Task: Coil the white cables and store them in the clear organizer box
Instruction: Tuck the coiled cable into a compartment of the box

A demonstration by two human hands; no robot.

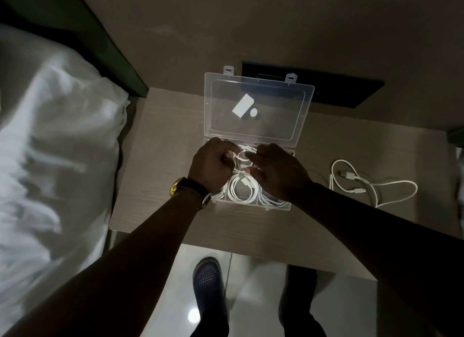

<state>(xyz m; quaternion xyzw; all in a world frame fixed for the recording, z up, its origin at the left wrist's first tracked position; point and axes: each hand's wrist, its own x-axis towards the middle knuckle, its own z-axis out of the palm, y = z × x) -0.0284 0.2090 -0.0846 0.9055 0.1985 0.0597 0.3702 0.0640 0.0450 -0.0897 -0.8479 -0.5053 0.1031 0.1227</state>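
The clear organizer box (251, 204) sits open on the wooden table, its lid (256, 110) tipped back. Coiled white cables fill its front compartments, one in the middle (242, 188). Over the back compartments, my left hand (211, 164) is closed on a coiled white cable (242, 153). My right hand (273, 168) touches the same coil from the right with its fingers spread over the box. A loose white cable (371, 183) lies uncoiled on the table to the right of the box.
A bed with white bedding (50, 136) runs along the left. A black panel (346, 90) is set in the wall behind the lid. The table's front edge (226, 243) is near my feet on the glossy floor.
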